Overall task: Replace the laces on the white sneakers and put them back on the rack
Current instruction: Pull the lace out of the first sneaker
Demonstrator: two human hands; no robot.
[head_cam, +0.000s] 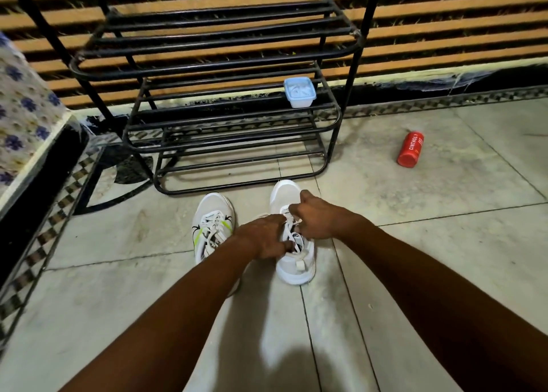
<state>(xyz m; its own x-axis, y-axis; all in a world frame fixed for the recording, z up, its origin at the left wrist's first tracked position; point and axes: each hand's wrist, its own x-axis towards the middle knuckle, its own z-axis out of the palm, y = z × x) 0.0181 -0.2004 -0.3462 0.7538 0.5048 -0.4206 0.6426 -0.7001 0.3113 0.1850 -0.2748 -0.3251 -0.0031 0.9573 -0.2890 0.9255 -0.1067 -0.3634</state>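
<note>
Two white sneakers stand on the tiled floor in front of a black metal shoe rack (207, 71). The left sneaker (212, 213) has white laces and a neon-green stripe, and my left forearm covers its heel. The right sneaker (293, 261) lies between my hands. My left hand (265, 239) rests on its left side, with fingers curled over the collar and a finger at the opening. My right hand (318, 216) is curled above the tongue and pinches the white lace (289, 228). The lace ends are hidden by my fingers.
A small plastic box with a light-blue lid (299, 92) sits on the rack's middle shelf, right side. A red can (410, 149) lies on the floor to the right. A flower-patterned cloth (20, 107) covers a ledge at the left. A slatted wall stands behind the rack.
</note>
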